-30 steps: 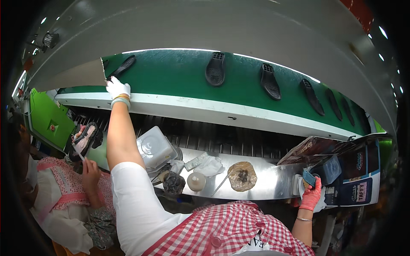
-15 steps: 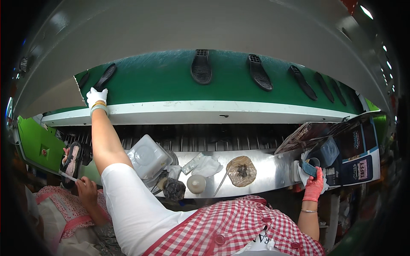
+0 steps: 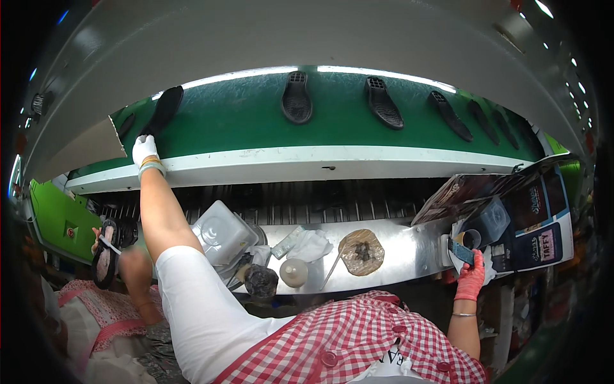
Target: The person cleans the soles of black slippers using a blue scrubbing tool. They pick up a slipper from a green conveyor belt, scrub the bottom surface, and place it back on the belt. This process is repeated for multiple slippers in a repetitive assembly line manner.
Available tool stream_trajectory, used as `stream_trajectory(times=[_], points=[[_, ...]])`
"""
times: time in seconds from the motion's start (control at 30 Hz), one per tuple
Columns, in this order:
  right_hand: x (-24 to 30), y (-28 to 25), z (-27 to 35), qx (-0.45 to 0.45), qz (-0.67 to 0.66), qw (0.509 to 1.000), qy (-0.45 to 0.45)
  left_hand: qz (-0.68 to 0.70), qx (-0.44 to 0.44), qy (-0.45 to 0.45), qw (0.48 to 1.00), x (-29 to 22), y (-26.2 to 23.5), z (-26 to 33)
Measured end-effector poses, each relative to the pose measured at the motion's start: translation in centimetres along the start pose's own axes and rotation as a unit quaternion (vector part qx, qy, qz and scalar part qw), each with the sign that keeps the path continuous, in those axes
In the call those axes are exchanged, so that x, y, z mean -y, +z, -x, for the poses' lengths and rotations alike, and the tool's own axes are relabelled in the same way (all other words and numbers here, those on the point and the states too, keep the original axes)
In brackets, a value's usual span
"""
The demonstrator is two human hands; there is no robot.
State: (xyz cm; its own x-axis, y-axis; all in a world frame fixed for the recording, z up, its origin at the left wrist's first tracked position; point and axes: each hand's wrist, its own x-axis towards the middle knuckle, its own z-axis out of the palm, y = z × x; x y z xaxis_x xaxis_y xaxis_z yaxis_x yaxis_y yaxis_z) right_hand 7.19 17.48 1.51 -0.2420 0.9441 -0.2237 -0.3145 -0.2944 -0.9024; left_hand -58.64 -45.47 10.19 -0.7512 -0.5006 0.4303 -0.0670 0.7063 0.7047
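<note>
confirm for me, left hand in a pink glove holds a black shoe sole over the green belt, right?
Not quite: the head view shows the left hand in a white glove, not pink, holding a black shoe sole over the green belt.

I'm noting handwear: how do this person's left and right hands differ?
The left hand is gloved in white, the right hand in coral red. The left has yellowish and pale bands at the wrist, the right a silvery bangle. The left holds the near end of a black sole; the right holds a small blue object. Both are gloved and gripping something.
</note>
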Motion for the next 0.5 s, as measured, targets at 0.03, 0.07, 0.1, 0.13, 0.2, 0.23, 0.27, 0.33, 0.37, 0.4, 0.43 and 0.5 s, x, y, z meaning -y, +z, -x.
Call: stream_trajectory(times=[0.03, 0.07, 0.1, 0.13, 0.2, 0.23, 0.27, 0.33, 0.37, 0.4, 0.43, 0.5], points=[[-0.2, -0.2, 0.2, -0.001, 0.004, 1.000, -0.001, 0.019, -0.032, -0.026, 0.999, -0.4, 0.4, 0.3], [-0.2, -0.3, 0.3, -0.007, 0.005, 1.000, -0.001, 0.038, -0.065, -0.052, 0.996, -1.0, 0.6, 0.8], [-0.1, 0.0, 0.5, -0.010, 0.005, 1.000, 0.000, 0.057, -0.100, -0.079, 0.990, -2.0, 0.0, 1.6], [0.2, 0.4, 0.8, -0.014, 0.006, 1.000, 0.000, 0.030, -0.083, -0.113, 0.990, -3.6, -1.3, 2.7], [0.4, 1.6, 1.1, -0.016, 0.005, 1.000, -0.002, -0.076, -0.142, -0.121, 0.980, -5.9, -2.4, 4.1], [0.5, 1.9, 1.3, -0.018, 0.005, 1.000, -0.004, -0.128, -0.169, -0.124, 0.969, -6.4, -2.2, 4.3], [0.5, 2.1, 1.3, -0.016, 0.007, 1.000, -0.004, -0.147, -0.081, -0.134, 0.977, -5.2, -1.6, 2.7], [0.4, 2.5, 1.4, -0.009, 0.009, 1.000, -0.003, -0.166, 0.005, -0.109, 0.980, -3.4, -1.1, 0.5], [0.2, 2.7, 1.3, -0.004, 0.011, 1.000, -0.002, -0.176, 0.048, -0.096, 0.979, -3.0, -0.8, -0.1], [0.1, 2.3, 1.6, -0.005, 0.015, 1.000, -0.003, -0.210, 0.060, -0.093, 0.971, -3.6, -0.4, 0.1], [0.0, 2.1, 1.6, -0.003, 0.020, 1.000, -0.002, -0.218, 0.063, -0.102, 0.969, -4.2, -0.5, 0.5], [-0.2, 1.9, 1.5, -0.022, 0.020, 1.000, 0.000, -0.234, 0.064, -0.121, 0.963, -5.4, -1.3, 1.3]])
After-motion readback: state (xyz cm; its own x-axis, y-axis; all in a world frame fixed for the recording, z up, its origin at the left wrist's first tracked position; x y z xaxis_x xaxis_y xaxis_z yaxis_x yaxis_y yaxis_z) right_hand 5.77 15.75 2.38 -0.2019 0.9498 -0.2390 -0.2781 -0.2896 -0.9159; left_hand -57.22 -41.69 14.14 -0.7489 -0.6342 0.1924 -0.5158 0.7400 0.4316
